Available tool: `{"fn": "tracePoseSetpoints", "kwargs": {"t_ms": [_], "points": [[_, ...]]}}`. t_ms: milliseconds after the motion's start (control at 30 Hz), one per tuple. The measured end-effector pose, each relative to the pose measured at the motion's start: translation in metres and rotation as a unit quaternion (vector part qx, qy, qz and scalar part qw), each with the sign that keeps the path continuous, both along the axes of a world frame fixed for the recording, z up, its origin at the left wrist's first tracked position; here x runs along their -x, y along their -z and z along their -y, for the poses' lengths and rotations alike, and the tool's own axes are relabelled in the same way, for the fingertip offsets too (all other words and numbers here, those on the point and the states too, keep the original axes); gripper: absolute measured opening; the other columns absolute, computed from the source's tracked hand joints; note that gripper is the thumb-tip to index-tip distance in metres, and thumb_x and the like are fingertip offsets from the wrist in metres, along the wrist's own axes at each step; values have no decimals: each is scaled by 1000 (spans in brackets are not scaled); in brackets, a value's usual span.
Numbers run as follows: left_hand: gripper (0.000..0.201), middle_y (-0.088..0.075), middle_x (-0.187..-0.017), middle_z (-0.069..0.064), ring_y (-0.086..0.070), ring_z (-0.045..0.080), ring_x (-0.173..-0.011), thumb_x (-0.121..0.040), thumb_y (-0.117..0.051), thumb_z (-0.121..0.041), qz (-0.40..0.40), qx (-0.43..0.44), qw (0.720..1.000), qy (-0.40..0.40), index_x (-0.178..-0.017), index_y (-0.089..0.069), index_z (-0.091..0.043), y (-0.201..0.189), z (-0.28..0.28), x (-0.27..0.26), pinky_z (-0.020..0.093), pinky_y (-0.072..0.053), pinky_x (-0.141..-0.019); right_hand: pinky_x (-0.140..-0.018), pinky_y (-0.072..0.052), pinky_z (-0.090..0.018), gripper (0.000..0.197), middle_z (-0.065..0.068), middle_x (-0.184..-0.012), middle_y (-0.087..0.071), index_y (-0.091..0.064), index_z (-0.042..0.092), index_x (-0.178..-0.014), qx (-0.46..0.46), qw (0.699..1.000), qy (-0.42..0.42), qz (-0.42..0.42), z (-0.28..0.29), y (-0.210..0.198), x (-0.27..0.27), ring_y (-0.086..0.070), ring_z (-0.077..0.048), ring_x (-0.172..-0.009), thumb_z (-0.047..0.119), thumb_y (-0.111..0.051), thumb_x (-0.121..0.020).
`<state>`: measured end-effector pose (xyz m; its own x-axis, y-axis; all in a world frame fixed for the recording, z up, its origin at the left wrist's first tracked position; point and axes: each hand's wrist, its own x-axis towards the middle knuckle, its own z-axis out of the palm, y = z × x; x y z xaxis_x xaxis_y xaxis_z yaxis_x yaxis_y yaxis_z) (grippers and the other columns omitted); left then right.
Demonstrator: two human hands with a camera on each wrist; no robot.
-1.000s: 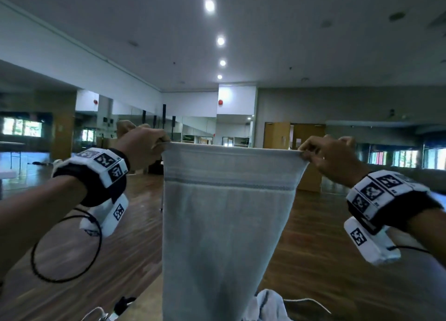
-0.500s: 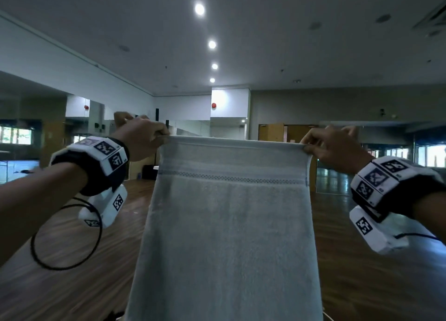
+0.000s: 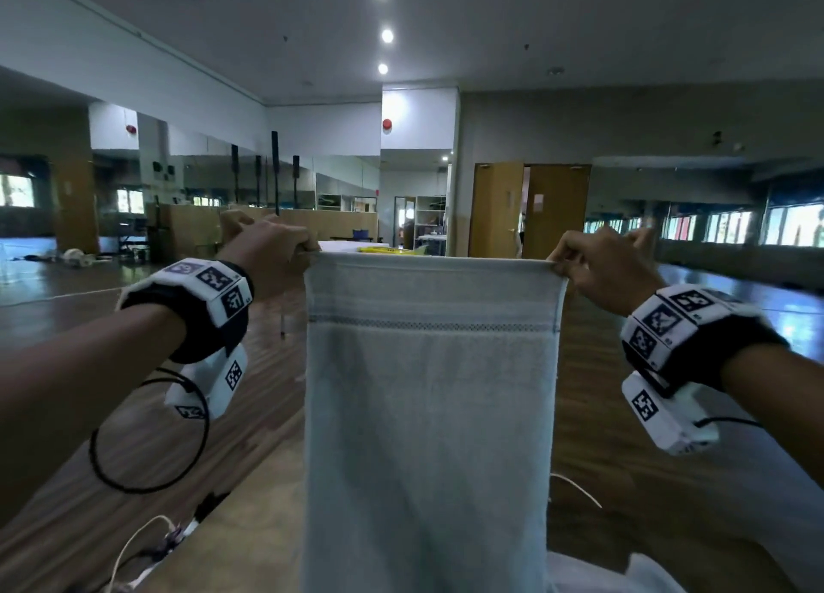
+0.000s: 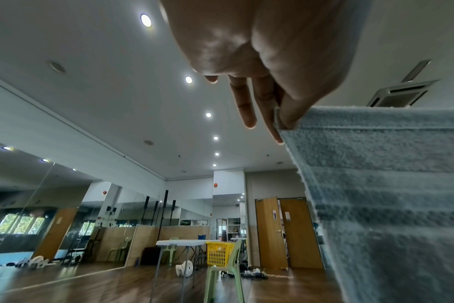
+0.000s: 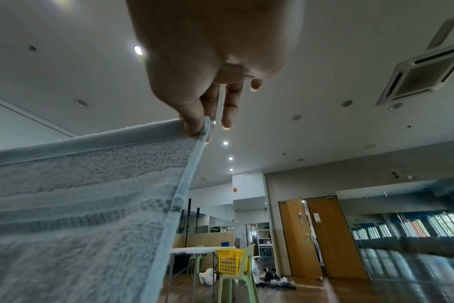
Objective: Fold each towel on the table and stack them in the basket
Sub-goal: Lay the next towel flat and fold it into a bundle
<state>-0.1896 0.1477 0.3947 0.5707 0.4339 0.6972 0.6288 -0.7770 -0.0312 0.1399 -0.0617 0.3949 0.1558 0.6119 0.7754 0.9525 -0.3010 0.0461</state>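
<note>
A pale grey-blue towel (image 3: 428,414) with a woven stripe near its top hem hangs stretched in the air before me. My left hand (image 3: 272,253) pinches its top left corner between thumb and forefinger, and the same corner (image 4: 283,121) shows in the left wrist view. My right hand (image 3: 597,267) pinches the top right corner (image 5: 200,129) the same way. Both hands are at about the same height, arms stretched forward. A yellow basket (image 4: 219,253) sits on a pale green chair (image 4: 220,280) beyond; the basket (image 5: 229,260) also appears in the right wrist view.
The wooden table (image 3: 249,548) lies below, with white cloth (image 3: 624,579) at the bottom right and cables at its left edge. A white folding table (image 4: 179,243) stands behind the chair. Wooden floor, mirrored walls and brown doors (image 3: 530,209) surround the room.
The view has tilted down a little. Both hands still hold the towel's top corners and have sunk slightly in the picture; the towel hangs flatter and straighter.
</note>
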Motion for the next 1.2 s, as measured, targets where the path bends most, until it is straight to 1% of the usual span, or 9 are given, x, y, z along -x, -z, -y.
{"fn": "tracePoseSetpoints", "kwargs": {"t_ms": [200, 367, 500, 633, 700, 833, 933, 1033, 1200], "points": [[17, -66, -91, 15, -56, 30, -90, -88, -52, -16, -38, 46, 998, 15, -92, -66, -8, 81, -10, -7, 32, -36, -75, -78, -16, -34, 8, 4, -89, -66, -68, 27, -87, 50, 998, -4, -25, -3, 81, -1, -53, -23, -98, 22, -62, -86], [15, -68, -92, 7, -57, 27, -97, -87, -51, -18, -111, 103, 988, 22, -89, -66, -14, 188, 3, 5, 36, -21, -81, -73, -11, -30, 12, 11, -80, -67, -66, 32, -78, 116, 993, -26, -26, 20, 181, 7, -57, -19, -87, 30, -54, -82], [24, -63, -86, -14, -57, 14, -97, -86, -39, -37, -213, 164, 963, 31, -86, -62, -30, 285, 24, 23, 40, -27, -92, -72, -20, -35, 8, 13, -71, -67, -65, 32, -69, 183, 982, -42, -35, 51, 267, 28, -59, -16, -79, 24, -63, -69], [19, -63, -99, -17, -47, 6, -105, -92, -45, -38, -318, 204, 926, -9, -98, -62, -35, 362, 58, 30, 38, -13, -92, -69, -22, -35, 5, 13, -62, -64, -64, 33, -60, 276, 960, -52, 7, 83, 338, 54, -64, -18, -66, 29, -65, -57], [19, -63, -102, -17, -47, 6, -106, -91, -46, -38, -330, 231, 915, -5, -100, -63, -35, 391, 63, 34, 39, -11, -92, -71, -24, -35, 14, 14, -62, -63, -64, 34, -58, 349, 934, -66, 40, 95, 369, 63, -64, -17, -66, 33, -76, -50], [14, -65, -98, -18, -56, 9, -102, -84, -55, -34, -273, 239, 931, 27, -90, -68, -33, 421, 59, 38, 37, -15, -88, -74, -24, -34, 32, 16, -66, -63, -68, 35, -60, 394, 916, -65, 22, 105, 408, 60, -57, -13, -75, 27, -91, -40], [23, -68, -83, -16, -64, 13, -87, -74, -45, -39, -240, 232, 942, 38, -76, -67, -32, 433, 51, 39, 39, -23, -85, -74, -23, -34, 18, 15, -67, -63, -69, 33, -62, 340, 937, -76, 31, 102, 418, 57, -46, -12, -81, 23, -79, -52], [17, -67, -87, -16, -60, 11, -93, -74, -49, -36, -259, 247, 933, 12, -80, -66, -34, 436, 44, 33, 45, -31, -93, -74, -24, -35, 10, 13, -68, -64, -69, 32, -63, 313, 947, -57, 46, 94, 421, 54, -42, -13, -82, 28, -67, -55], [16, -63, -97, -15, -53, 11, -104, -76, -53, -18, -256, 230, 938, -41, -79, -65, -29, 422, 51, 7, 40, -14, -87, -71, -21, -34, 20, 13, -76, -69, -71, 35, -62, 341, 939, -14, 34, 74, 416, 41, -53, -17, -78, 18, -76, -54]]}}
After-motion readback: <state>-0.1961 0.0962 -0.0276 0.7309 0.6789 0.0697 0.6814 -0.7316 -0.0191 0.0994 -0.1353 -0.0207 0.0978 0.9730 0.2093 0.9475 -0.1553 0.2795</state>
